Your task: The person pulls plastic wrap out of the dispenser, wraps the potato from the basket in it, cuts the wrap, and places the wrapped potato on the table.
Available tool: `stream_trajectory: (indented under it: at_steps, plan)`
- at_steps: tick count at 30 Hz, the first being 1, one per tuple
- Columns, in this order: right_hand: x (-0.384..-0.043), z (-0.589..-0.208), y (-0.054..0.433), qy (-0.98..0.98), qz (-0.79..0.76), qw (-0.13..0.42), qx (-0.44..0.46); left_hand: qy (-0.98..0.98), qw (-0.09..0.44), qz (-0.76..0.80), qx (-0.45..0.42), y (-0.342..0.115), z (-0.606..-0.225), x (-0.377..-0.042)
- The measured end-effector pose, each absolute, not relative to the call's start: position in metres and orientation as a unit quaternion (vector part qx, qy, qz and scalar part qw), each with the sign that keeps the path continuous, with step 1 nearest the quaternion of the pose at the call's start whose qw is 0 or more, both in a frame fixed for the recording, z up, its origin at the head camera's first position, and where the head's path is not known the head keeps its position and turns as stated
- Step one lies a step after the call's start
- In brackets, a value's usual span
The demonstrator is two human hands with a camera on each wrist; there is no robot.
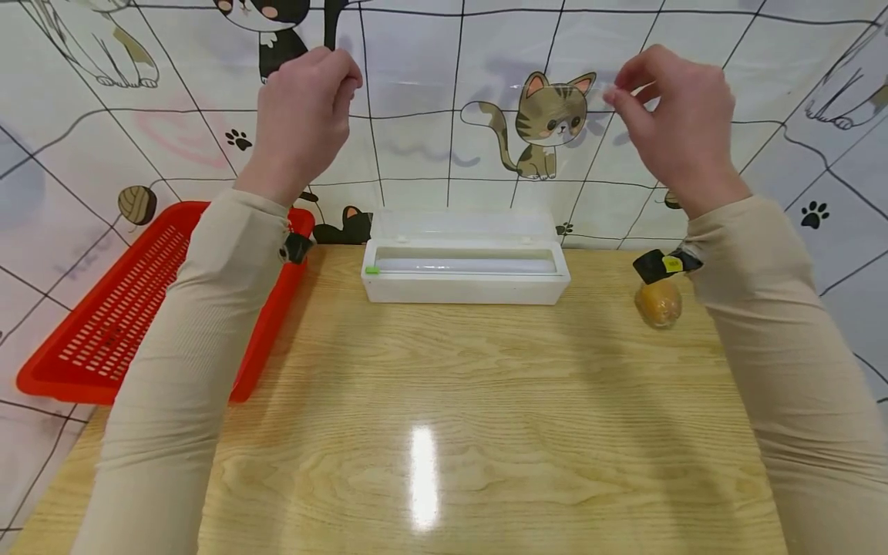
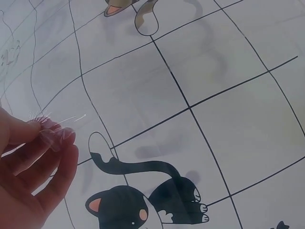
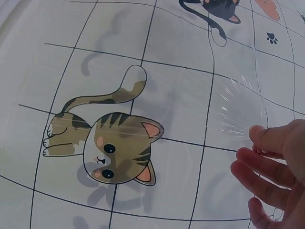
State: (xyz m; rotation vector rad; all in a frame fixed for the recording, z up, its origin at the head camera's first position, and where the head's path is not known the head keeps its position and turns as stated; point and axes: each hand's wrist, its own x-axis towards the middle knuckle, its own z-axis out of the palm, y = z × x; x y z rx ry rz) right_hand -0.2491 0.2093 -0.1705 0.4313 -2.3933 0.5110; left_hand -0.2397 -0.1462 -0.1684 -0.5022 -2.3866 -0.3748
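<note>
Both hands are raised in front of the wall, holding a sheet of clear cling film [image 3: 233,107] stretched between them. My left hand [image 1: 303,108] pinches one corner of the film, which bunches between thumb and fingertips in the left wrist view. With thumb and index finger, my right hand [image 1: 683,123] pinches the other corner; fine creases fan out from that grip in the right wrist view. Below, a white cling film box [image 1: 461,290] stands at the table's back edge with its lid up, a film roll [image 1: 465,266] inside.
A red perforated basket [image 1: 132,301] stands at the left, partly behind the left forearm. Beside the right forearm lies a round yellow-orange item [image 1: 659,302] in clear wrap. The wooden table [image 1: 499,401] meets a cat-patterned wall covering [image 1: 416,146] at the back.
</note>
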Motion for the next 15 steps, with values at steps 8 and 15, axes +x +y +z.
stream_trajectory:
  at_steps: [8,15]
  plan:
    - [-0.237,-0.176,0.225,-0.901,0.187,0.314,0.232,-0.914,0.305,-0.147,-0.223,-0.146,-0.168,-0.221]
    - [-0.213,-0.192,0.247,-0.880,0.187,0.292,0.324,-0.899,0.223,-0.206,-0.317,-0.150,-0.180,-0.193]
